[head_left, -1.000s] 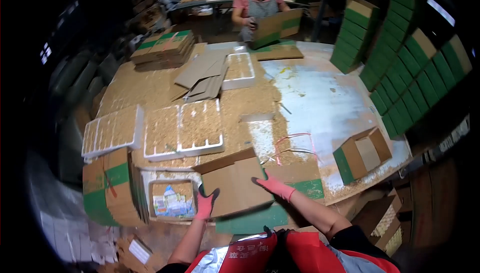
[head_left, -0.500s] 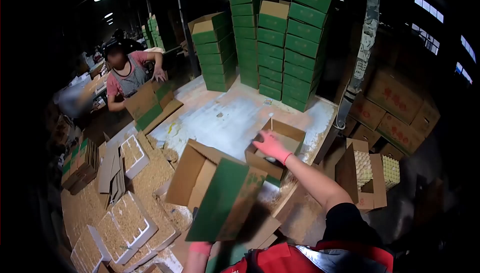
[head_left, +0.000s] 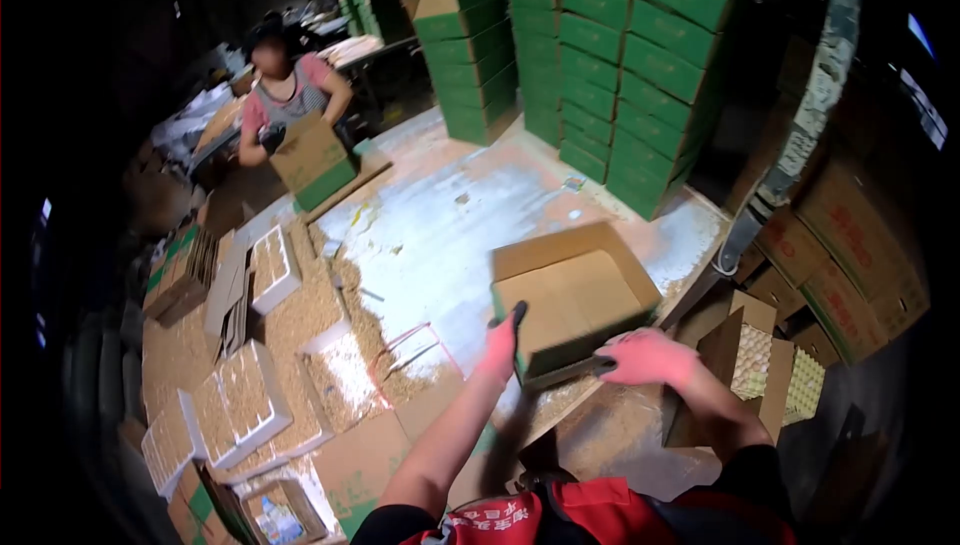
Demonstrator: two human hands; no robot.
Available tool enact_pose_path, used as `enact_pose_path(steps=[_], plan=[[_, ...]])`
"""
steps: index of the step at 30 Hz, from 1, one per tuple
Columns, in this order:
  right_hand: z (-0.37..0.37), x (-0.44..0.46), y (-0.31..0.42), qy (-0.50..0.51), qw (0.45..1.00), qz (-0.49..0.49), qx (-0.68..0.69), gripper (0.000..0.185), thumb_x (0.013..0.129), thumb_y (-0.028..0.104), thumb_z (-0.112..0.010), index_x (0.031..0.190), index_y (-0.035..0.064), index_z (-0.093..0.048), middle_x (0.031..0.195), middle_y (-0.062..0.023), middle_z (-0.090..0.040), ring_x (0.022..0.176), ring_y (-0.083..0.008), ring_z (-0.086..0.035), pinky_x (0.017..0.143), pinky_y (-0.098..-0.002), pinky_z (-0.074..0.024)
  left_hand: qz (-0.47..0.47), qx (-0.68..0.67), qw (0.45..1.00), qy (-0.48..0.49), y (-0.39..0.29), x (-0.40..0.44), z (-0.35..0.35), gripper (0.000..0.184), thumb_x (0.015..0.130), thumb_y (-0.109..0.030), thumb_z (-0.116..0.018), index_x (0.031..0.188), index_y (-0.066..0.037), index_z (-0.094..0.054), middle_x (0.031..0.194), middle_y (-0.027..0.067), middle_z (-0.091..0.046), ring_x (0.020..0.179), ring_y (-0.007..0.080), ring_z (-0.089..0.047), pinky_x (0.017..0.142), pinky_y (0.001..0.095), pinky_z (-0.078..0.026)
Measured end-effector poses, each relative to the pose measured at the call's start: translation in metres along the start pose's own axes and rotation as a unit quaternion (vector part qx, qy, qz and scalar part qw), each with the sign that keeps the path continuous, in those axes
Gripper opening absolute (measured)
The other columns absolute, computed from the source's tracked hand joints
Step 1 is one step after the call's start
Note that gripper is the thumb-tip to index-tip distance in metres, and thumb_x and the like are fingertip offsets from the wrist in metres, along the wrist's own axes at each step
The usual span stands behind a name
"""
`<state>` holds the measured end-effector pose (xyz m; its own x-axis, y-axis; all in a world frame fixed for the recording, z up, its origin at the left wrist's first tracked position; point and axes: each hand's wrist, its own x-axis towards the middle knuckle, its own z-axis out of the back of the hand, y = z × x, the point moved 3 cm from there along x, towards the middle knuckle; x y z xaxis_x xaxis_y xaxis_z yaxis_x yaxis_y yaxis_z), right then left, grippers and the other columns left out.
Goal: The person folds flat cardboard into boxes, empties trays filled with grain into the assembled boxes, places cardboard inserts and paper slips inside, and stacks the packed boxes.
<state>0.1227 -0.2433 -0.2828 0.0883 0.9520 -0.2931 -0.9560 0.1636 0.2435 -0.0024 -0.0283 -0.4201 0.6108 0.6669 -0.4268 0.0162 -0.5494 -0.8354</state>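
Note:
A green and brown cardboard box point(head_left: 575, 290) sits at the table's near right edge with its top open and a bare brown bottom showing. My left hand point(head_left: 500, 345) is closed on its left wall, the dark-tipped thumb at the rim. At the box's near right corner, my right hand point(head_left: 645, 357) is closed on the lower edge, its fingers partly hidden. A brown edge shows beneath the green side; whether it belongs to a second box, I cannot tell.
Tall stacks of green boxes point(head_left: 668, 75) stand at the back. Across the table a person point(head_left: 295, 95) handles another box point(head_left: 315, 160). White trays of husk-like filling point(head_left: 240, 400) lie at left. A metal post point(head_left: 815, 115) and a carton with egg trays point(head_left: 750, 360) are at right.
The box that was tilted at my left hand is now level at the right, where the smaller-looking open box stood. My right hand has come out of that box and onto the near corner.

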Motion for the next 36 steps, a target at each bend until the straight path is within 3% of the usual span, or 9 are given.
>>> enact_pose_path(steps=[2, 4, 8, 13, 15, 18, 27, 32, 36], plan=[[0.089, -0.029, 0.052, -0.071, 0.965, -0.143, 0.208, 0.037, 0.084, 0.029, -0.064, 0.113, 0.0059, -0.065, 0.105, -0.0123, -0.068, 0.106, -0.0302, -0.061, 0.098, -0.037, -0.0426, -0.043, 0.126, 0.984, -0.115, 0.013, -0.004, 0.001, 0.078, 0.078, -0.041, -0.078, 0.131, 0.007, -0.045, 0.119, 0.0176, -0.062, 0.105, 0.0253, -0.06, 0.09, 0.0362, -0.049], [0.086, -0.019, 0.056, -0.376, 0.919, 0.034, 0.117, 0.041, 0.082, 0.02, -0.067, 0.12, 0.0054, -0.06, 0.119, -0.0179, -0.06, 0.113, -0.0376, -0.053, 0.101, -0.0427, -0.0403, -0.062, 0.104, 0.988, -0.096, -0.002, -0.023, -0.003, 0.083, 0.078, -0.045, -0.077, 0.133, 0.007, -0.044, 0.122, 0.0181, -0.059, 0.107, 0.0251, -0.058, 0.091, 0.0351, -0.048], [-0.009, 0.047, 0.045, -0.229, 0.966, -0.013, 0.118, 0.046, 0.082, 0.017, -0.067, 0.126, 0.0057, -0.055, 0.132, -0.0173, -0.051, 0.125, -0.0376, -0.043, 0.105, -0.0457, -0.035, -0.171, 0.396, 0.878, -0.207, 0.001, -0.046, 0.04, 0.061, 0.088, -0.038, -0.065, 0.136, -0.004, -0.047, 0.128, 0.0257, -0.054, 0.123, 0.0383, -0.047, 0.104, 0.0425, -0.039], [-0.044, 0.038, 0.178, -0.188, 0.948, 0.127, 0.222, 0.054, 0.079, 0.024, -0.071, 0.127, 0.0058, -0.054, 0.13, -0.0187, -0.052, 0.127, -0.0381, -0.042, 0.106, -0.0454, -0.0333, -0.115, 0.231, 0.939, -0.229, 0.049, -0.158, 0.256, 0.042, 0.086, -0.021, -0.059, 0.124, -0.003, -0.058, 0.124, 0.0181, -0.06, 0.116, 0.0324, -0.057, 0.101, 0.0395, -0.043], [-0.108, 0.062, 0.217, -0.102, 0.974, 0.103, 0.175, 0.064, 0.081, 0.03, -0.068, 0.135, 0.003, -0.046, 0.136, -0.0228, -0.045, 0.131, -0.0393, -0.038, 0.108, -0.0463, -0.0321, -0.152, 0.435, 0.786, -0.413, 0.052, -0.256, 0.361, 0.054, 0.086, -0.025, -0.058, 0.132, 0.0, -0.048, 0.13, 0.0195, -0.053, 0.12, 0.0332, -0.051, 0.103, 0.0417, -0.039], [-0.26, 0.127, 0.196, -0.057, 0.949, -0.166, 0.263, 0.085, 0.084, 0.042, -0.065, 0.146, -0.0019, -0.025, 0.143, -0.031, -0.032, 0.136, -0.0437, -0.029, 0.11, -0.0499, -0.0291, 0.182, 0.41, 0.733, -0.511, 0.104, -0.322, 0.474, 0.073, 0.086, -0.045, -0.057, 0.139, 0.002, -0.04, 0.136, 0.026, -0.046, 0.126, 0.0408, -0.044, 0.106, 0.0472, -0.035], [-0.227, 0.106, 0.293, -0.17, 0.892, -0.122, 0.4, 0.066, 0.077, 0.017, -0.069, 0.134, -0.0013, -0.041, 0.126, -0.0265, -0.054, 0.117, -0.0378, -0.053, 0.099, -0.0401, -0.0438, -0.027, 0.045, 0.857, -0.512, 0.123, -0.358, 0.507, 0.058, 0.076, -0.022, -0.072, 0.12, 0.006, -0.047, 0.115, 0.0209, -0.058, 0.107, 0.0296, -0.057, 0.093, 0.0398, -0.046], [-0.163, 0.112, 0.245, -0.106, 0.857, 0.012, 0.504, 0.05, 0.073, 0.007, -0.072, 0.12, -0.0011, -0.057, 0.109, -0.017, -0.066, 0.104, -0.0254, -0.061, 0.091, -0.0328, -0.0482, -0.194, 0.388, 0.607, -0.666, -0.027, -0.422, 0.384, 0.078, 0.072, -0.025, -0.077, 0.133, 0.006, -0.039, 0.126, 0.033, -0.046, 0.124, 0.0493, -0.037, 0.11, 0.0558, -0.027], [-0.165, 0.14, 0.232, -0.059, 0.955, 0.041, 0.287, 0.05, 0.076, 0.01, -0.068, 0.121, -0.0072, -0.054, 0.105, -0.0206, -0.066, 0.1, -0.0312, -0.064, 0.089, -0.0358, -0.0496, -0.27, 0.766, 0.527, -0.251, -0.066, -0.373, 0.326, 0.073, 0.07, -0.023, -0.073, 0.132, 0.002, -0.044, 0.132, 0.0243, -0.045, 0.128, 0.0416, -0.038, 0.113, 0.0572, -0.021]])
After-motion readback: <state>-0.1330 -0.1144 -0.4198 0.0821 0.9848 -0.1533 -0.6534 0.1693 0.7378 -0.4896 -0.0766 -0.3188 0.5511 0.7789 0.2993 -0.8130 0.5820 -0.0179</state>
